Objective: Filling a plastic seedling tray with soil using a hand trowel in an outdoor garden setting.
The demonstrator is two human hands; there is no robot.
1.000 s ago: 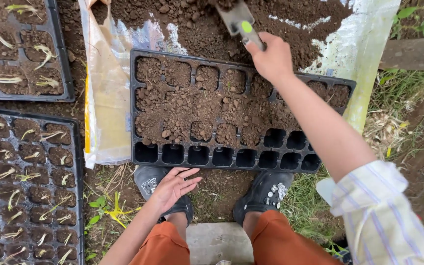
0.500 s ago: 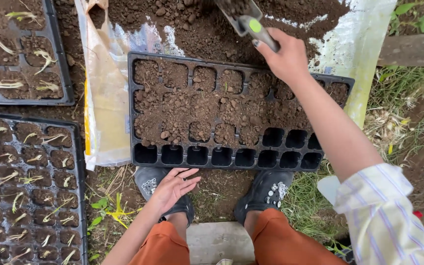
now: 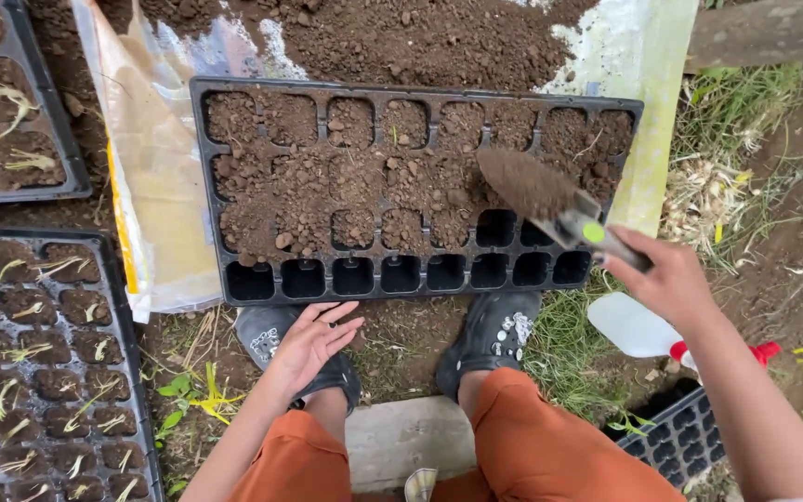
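Note:
A black seedling tray (image 3: 234, 279) lies on the ground in front of me, most cells filled with soil and the near row empty. My right hand (image 3: 671, 284) grips a trowel (image 3: 550, 200) heaped with soil, held over the tray's right cells. My left hand (image 3: 313, 339) hangs open, palm up, above my left shoe, just below the tray's near edge. A soil heap (image 3: 420, 37) sits on a plastic sheet beyond the tray.
Two planted seedling trays (image 3: 39, 372) (image 3: 11, 112) lie at left. A plastic bag (image 3: 155, 186) lies beside the tray. A white bottle with a red cap (image 3: 638, 325) lies on the grass at right, by an empty black tray (image 3: 676, 442).
My right hand has come back from the soil heap toward me, bringing the trowel loaded with soil over the tray's right side. The left hand has stayed where it was.

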